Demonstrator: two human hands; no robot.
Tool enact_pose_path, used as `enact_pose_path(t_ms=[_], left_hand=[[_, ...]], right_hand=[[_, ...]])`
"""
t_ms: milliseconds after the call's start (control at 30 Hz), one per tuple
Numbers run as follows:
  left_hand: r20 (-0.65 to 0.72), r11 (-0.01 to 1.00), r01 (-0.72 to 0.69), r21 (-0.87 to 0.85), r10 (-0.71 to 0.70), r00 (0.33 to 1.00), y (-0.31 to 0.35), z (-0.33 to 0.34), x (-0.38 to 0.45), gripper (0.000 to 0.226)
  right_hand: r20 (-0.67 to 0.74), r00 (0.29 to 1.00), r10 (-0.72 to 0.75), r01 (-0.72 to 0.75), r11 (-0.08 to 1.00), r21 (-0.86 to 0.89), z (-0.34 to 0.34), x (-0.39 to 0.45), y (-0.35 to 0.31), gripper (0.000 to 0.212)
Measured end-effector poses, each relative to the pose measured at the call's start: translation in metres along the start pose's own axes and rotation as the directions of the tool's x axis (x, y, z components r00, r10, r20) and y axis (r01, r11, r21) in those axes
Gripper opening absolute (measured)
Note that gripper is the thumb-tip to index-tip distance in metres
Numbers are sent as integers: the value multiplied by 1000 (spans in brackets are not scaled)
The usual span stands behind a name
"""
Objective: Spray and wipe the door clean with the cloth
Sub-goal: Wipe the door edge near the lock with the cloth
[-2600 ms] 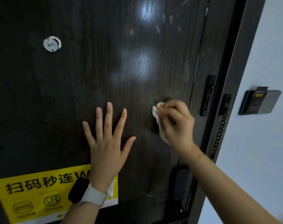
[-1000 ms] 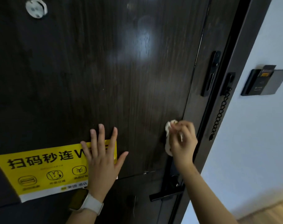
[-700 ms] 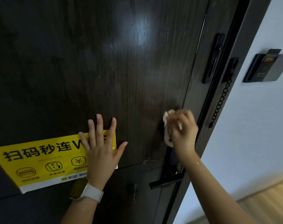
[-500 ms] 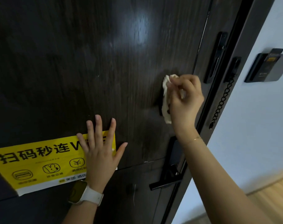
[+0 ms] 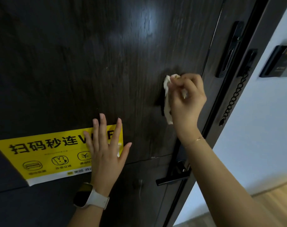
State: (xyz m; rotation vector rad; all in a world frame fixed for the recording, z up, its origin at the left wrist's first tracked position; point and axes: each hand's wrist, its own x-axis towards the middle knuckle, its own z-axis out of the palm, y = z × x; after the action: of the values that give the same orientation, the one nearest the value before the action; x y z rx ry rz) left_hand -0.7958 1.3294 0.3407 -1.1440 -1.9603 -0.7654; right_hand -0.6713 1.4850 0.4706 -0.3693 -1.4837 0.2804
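The dark wood-grain door (image 5: 106, 63) fills most of the view. My right hand (image 5: 187, 100) grips a crumpled white cloth (image 5: 167, 102) and holds it against the door near its right edge. My left hand (image 5: 106, 149) lies flat on the door with fingers spread, covering the right end of a yellow sticker (image 5: 46, 154). A white-strapped watch sits on that wrist. No spray bottle is in view.
A black lever handle (image 5: 172, 179) sticks out below my right forearm. A black latch plate (image 5: 229, 49) and a hanging door chain (image 5: 232, 99) sit on the door edge and frame. A dark card holder (image 5: 280, 61) is on the white wall; wooden floor lies at the lower right.
My right hand carried the cloth down the door near the handle, up again, and now slightly lower than half a second ago. My left hand slid down from bare door onto the yellow sticker.
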Motion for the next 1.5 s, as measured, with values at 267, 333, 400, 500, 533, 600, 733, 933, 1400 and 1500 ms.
enact_pose_path(t_ms=[267, 333, 400, 500, 533, 600, 733, 933, 1400, 1500], left_hand=[[78, 962, 231, -144, -222, 972, -5, 12, -72, 73], [106, 969, 218, -119, -206, 973, -1, 17, -80, 72], [124, 982, 158, -100, -145, 982, 1, 24, -82, 71], [158, 996, 92, 8, -93, 983, 0, 35, -81, 77], [161, 994, 79, 72, -90, 983, -3, 39, -81, 79], [157, 983, 54, 173, -82, 984, -10, 46, -82, 82], [127, 977, 22, 214, -50, 991, -15, 55, -83, 81], [147, 974, -16, 227, -18, 989, -20, 53, -83, 85], [182, 965, -20, 262, -29, 983, -16, 50, -81, 103], [191, 964, -27, 264, -25, 981, -17, 47, -81, 107]], right_hand=[[210, 972, 101, -72, 987, -142, -17, -150, 50, 7], [272, 942, 196, -156, 975, -161, -23, -171, 56, 1], [293, 923, 248, -210, 965, -156, -28, -172, 57, 5], [180, 916, 360, -342, 932, -121, -35, -159, 57, 9], [130, 913, 387, -375, 921, -107, -37, -156, 59, 8], [77, 919, 386, -378, 920, -99, -36, -160, 62, 8], [106, 905, 412, -406, 911, -78, -13, -202, 46, 13], [388, 889, 244, -231, 970, -82, -1, -232, 34, 9], [227, 860, 458, -447, 889, -98, 3, -249, 25, 10], [339, 884, 321, -299, 947, -116, 9, -248, 19, 18]])
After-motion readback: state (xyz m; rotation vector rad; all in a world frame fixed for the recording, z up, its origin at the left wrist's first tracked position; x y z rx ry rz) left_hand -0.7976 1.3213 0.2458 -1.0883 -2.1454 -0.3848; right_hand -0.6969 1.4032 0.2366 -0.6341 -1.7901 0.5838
